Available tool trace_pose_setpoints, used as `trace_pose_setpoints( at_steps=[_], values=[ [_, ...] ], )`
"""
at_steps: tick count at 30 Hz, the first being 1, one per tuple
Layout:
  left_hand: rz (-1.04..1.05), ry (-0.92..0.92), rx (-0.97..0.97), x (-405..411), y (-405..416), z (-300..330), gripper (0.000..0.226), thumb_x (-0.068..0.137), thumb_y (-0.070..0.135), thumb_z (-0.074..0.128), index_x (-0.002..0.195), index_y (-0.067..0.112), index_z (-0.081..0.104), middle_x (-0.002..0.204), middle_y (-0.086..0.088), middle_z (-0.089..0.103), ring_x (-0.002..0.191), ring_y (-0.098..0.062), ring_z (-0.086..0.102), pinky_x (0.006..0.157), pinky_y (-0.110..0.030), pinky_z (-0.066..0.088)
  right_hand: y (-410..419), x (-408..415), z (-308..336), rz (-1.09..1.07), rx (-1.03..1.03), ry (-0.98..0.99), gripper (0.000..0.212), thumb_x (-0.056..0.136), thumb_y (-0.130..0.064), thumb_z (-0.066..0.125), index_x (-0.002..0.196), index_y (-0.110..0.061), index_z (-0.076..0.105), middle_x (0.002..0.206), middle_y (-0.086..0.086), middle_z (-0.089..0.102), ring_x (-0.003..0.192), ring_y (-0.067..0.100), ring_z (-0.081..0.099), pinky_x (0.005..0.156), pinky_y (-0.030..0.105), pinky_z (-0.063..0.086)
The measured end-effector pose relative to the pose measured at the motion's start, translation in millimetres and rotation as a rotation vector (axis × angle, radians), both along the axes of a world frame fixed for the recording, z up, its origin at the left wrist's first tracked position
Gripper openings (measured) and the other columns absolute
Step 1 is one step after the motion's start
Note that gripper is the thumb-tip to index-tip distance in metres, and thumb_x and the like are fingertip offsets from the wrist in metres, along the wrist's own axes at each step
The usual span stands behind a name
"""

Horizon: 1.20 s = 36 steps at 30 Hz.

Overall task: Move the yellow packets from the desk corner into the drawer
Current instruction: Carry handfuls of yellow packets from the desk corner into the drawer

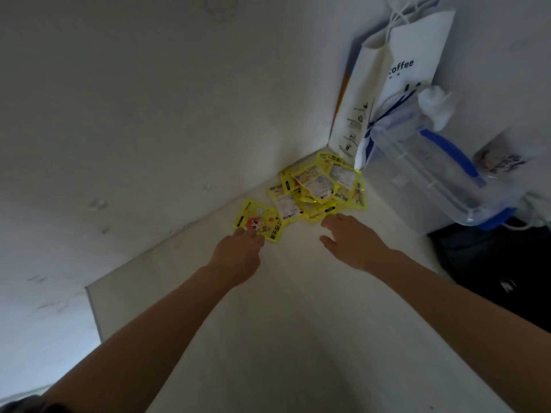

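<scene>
Several yellow packets lie in a loose pile in the far corner of the white desk, against the wall. One packet with a cartoon face lies apart at the pile's left. My left hand has its fingertips on that packet's near edge. My right hand is stretched out, fingers apart, its fingertips touching the pile's near edge. No drawer is in view.
A white paper coffee bag stands against the wall right of the pile. A clear plastic box with blue clips sits in front of it. A dark object lies at the right edge. The desk's left edge drops off.
</scene>
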<state>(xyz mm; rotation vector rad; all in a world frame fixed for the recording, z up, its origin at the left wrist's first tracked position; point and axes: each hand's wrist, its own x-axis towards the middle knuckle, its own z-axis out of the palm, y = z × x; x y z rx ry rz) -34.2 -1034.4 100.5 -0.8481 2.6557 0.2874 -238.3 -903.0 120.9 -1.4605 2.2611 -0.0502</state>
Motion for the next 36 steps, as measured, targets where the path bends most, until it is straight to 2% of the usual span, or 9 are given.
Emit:
trace_pose_setpoints(
  at_steps=[5,9,13,18,21,27,31,34,36],
  values=[
    [0.029,0.068,0.056,-30,-44,-7,0.045,0.093,0.021,0.051,0.137,0.015,0.044,0.146,-0.005,0.041,0.136,-0.025,0.035,0.103,-0.041,0.042,-43,-39,-5,-0.078,-0.029,-0.047,0.038,0.094,-0.034,0.049,0.123,-0.011,0.046,0.118,0.012,0.058,0.110,0.031,0.057,0.088,0.044,0.049],
    [0.066,0.031,0.219,-47,-70,-22,0.077,0.090,0.041,0.060,0.152,0.015,0.021,0.160,-0.004,0.020,0.148,-0.025,0.017,0.115,-0.042,0.029,-76,-66,-14,-0.157,-0.014,-0.008,0.042,0.092,-0.032,0.050,0.121,-0.002,0.045,0.113,0.017,0.057,0.103,0.035,0.058,0.085,0.045,0.050],
    [0.005,-0.053,0.150,-54,-83,-39,0.089,0.088,0.051,0.059,0.155,0.017,0.010,0.163,-0.001,0.010,0.150,-0.024,0.007,0.117,-0.040,0.022,-101,-83,-32,-0.220,0.000,0.018,0.051,0.086,-0.035,0.054,0.119,0.002,0.043,0.117,0.020,0.053,0.106,0.038,0.055,0.086,0.046,0.051],
    [-0.038,-0.053,0.103,-49,-92,-49,0.089,0.084,0.053,0.062,0.153,0.022,0.016,0.160,0.003,0.017,0.149,-0.023,0.013,0.116,-0.038,0.022,-120,-80,-47,-0.280,0.046,0.076,0.091,0.081,-0.066,0.047,0.137,0.004,0.032,0.139,0.025,0.035,0.127,0.045,0.037,0.099,0.049,0.042],
    [-0.041,0.014,0.031,-47,-90,-49,0.084,0.080,0.051,0.068,0.148,0.023,0.029,0.150,0.000,0.034,0.142,-0.023,0.027,0.112,-0.034,0.027,-125,-72,-48,-0.297,0.099,0.140,0.087,0.086,-0.065,0.043,0.139,0.003,0.032,0.147,0.022,0.024,0.134,0.046,0.026,0.102,0.050,0.037],
    [0.003,0.004,-0.031,-39,-80,-50,0.075,0.076,0.056,0.067,0.140,0.027,0.041,0.133,-0.001,0.046,0.130,-0.024,0.040,0.110,-0.036,0.030,-118,-60,-55,-0.248,0.029,0.161,0.067,0.085,-0.054,0.053,0.126,-0.002,0.045,0.139,0.022,0.033,0.121,0.042,0.038,0.094,0.047,0.042],
    [-0.064,0.047,-0.056,-28,-68,-53,0.057,0.077,0.049,0.070,0.126,0.023,0.057,0.129,-0.002,0.054,0.123,-0.026,0.051,0.098,-0.037,0.044,-101,-50,-58,-0.212,-0.046,0.200,0.062,0.081,-0.051,0.062,0.120,-0.006,0.046,0.125,0.019,0.046,0.109,0.037,0.048,0.085,0.045,0.046],
    [-0.156,0.064,-0.180,-19,-61,-59,0.042,0.067,0.038,0.080,0.100,0.012,0.072,0.096,-0.006,0.069,0.090,-0.028,0.069,0.069,-0.034,0.057,-90,-43,-62,-0.219,-0.066,0.163,0.053,0.082,-0.045,0.063,0.118,-0.010,0.048,0.120,0.013,0.052,0.110,0.035,0.051,0.088,0.045,0.045],
    [-0.209,0.108,-0.288,-16,-53,-59,0.032,0.077,0.031,0.060,0.088,0.005,0.073,0.079,-0.009,0.068,0.071,-0.029,0.068,0.055,-0.031,0.055,-84,-40,-63,-0.238,-0.086,0.100,0.044,0.084,-0.041,0.061,0.116,-0.013,0.048,0.117,0.009,0.056,0.113,0.033,0.052,0.090,0.046,0.044]
  ],
)
